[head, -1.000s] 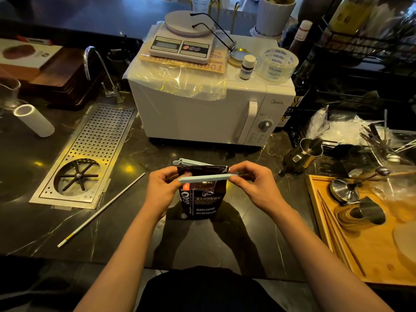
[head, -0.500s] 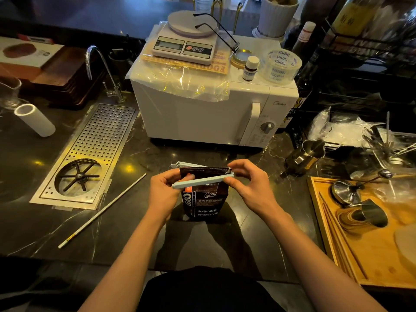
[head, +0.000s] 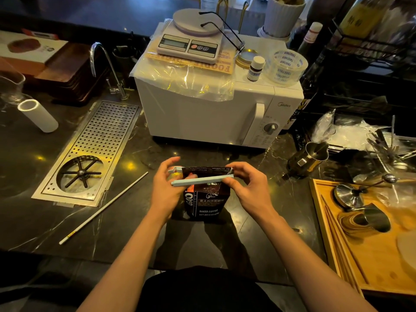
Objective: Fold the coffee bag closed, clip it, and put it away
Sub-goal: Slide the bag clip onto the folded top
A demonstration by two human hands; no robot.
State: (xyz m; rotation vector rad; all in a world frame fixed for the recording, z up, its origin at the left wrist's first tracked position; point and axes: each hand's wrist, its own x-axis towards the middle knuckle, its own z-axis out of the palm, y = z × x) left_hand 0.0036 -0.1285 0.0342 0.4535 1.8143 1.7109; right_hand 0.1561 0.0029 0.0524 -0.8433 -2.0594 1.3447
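Observation:
A dark coffee bag [head: 206,202] with white print stands upright on the black marble counter, directly in front of me. A pale blue bag clip [head: 199,181] lies across its folded top, one arm in front of the fold and one behind it. My left hand [head: 165,190] grips the clip's hinge end and the bag's left top corner. My right hand [head: 247,188] pinches the clip's free end at the bag's right top corner. The clip's two arms still stand slightly apart at the left end.
A white microwave [head: 216,113] with a scale on top stands just behind the bag. A perforated steel drain tray [head: 90,154] and a long white stick [head: 103,208] lie to the left. A steel pitcher [head: 308,159] and a wooden tray [head: 369,255] with tools sit to the right.
The clip's front arm has tilted and dropped closer against the bag's folded top. My right hand has moved inward along it. The bag has stayed in place.

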